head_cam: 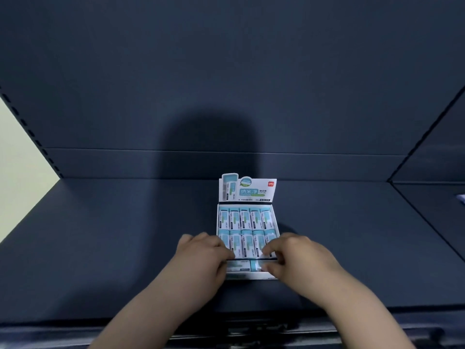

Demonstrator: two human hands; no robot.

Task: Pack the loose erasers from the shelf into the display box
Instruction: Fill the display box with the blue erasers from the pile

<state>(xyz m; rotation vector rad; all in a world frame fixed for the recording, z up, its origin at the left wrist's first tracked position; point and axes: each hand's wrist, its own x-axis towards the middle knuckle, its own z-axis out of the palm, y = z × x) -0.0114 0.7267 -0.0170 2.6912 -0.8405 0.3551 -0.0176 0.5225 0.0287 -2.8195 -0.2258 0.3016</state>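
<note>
A white display box (pixel 251 276) with an upright printed header card (pixel 247 190) stands on the dark shelf (pixel 125 235). Two rows of blue-and-white erasers (pixel 245 219) stand packed inside it. Along its front edge, more erasers (pixel 239 267) lie sideways. My left hand (pixel 203 255) grips the box's front left corner, fingers curled over the edge. My right hand (pixel 299 258) is at the front right, and its thumb and fingers pinch an eraser (pixel 256 265) in the front row. Both hands hide the ends of the second row.
The shelf's back wall (pixel 226 96) rises right behind the box. A slotted upright (pixel 30 132) borders the shelf on the left. A side panel (pixel 427 172) closes it on the right, and a small pale object (pixel 461 198) shows at the far right edge.
</note>
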